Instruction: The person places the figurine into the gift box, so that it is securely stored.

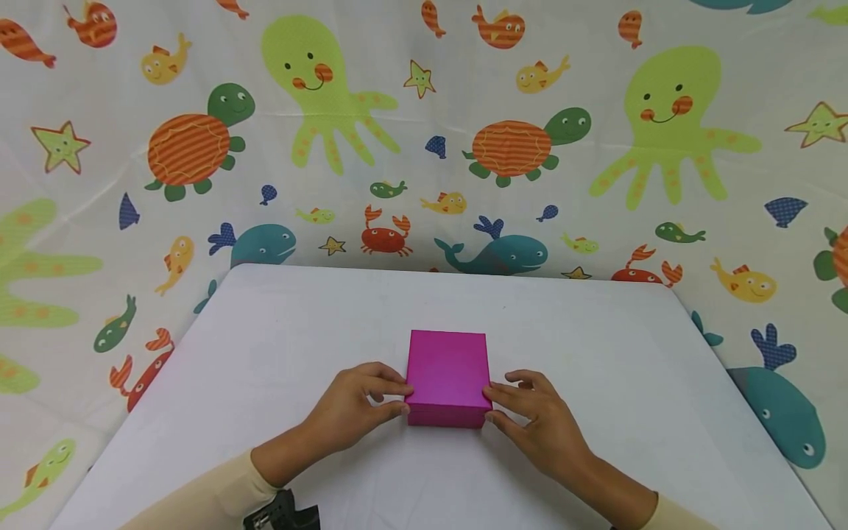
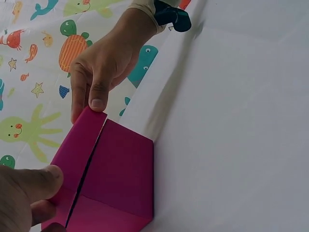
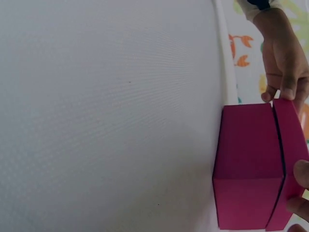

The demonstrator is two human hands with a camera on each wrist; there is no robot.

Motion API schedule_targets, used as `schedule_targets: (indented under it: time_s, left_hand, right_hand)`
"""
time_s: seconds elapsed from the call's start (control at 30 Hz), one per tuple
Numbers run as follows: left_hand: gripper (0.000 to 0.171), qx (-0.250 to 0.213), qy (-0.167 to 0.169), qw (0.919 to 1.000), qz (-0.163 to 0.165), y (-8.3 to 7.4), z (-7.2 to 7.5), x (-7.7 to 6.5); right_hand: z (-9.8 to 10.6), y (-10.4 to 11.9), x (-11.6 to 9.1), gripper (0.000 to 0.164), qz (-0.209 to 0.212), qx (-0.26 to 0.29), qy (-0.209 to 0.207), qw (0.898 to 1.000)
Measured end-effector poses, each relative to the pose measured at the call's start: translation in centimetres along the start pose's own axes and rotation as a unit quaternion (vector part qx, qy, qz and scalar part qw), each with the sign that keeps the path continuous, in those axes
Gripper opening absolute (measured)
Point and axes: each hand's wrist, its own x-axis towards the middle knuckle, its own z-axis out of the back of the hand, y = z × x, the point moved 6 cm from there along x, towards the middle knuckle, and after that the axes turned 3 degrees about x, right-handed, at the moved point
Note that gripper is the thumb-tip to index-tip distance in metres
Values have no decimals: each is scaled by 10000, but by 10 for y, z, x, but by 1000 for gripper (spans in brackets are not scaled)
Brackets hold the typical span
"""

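Note:
A magenta lidded box stands on the white table, its square lid [image 1: 447,368] facing up in the head view. The left hand [image 1: 354,406] holds the lid's left side, thumb at the near corner. On the opposite side the right hand [image 1: 545,423] grips the lid with thumb and fingers. In the left wrist view, a narrow dark gap runs between the lid and the box base [image 2: 125,169]. The right wrist view also shows this gap, with the base [image 3: 246,145] beneath the lid. What is inside the box is hidden.
The white-covered table [image 1: 318,309] extends around the box on all sides. Behind and beside it hangs a curtain [image 1: 424,184] printed with sea animals. A black strap-like device [image 1: 281,511] sits at the left wrist.

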Motion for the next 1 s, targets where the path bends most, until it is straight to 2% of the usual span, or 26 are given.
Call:
schedule_targets:
  time_s: [0.27, 0.47, 1.0]
  left_hand:
    - [28, -7, 17, 10000, 31, 4, -3, -1]
    - [27, 55, 66, 9999, 65, 5, -5, 0]
    - [27, 121, 145, 9997, 157, 8, -9, 0]
  right_hand:
    - [-2, -1, -1, 49, 66, -104, 6, 9999]
    - [-3, -1, -1, 48, -37, -126, 33, 9999]
    - [-8, -6, -4, 47, -78, 22, 50, 10000]
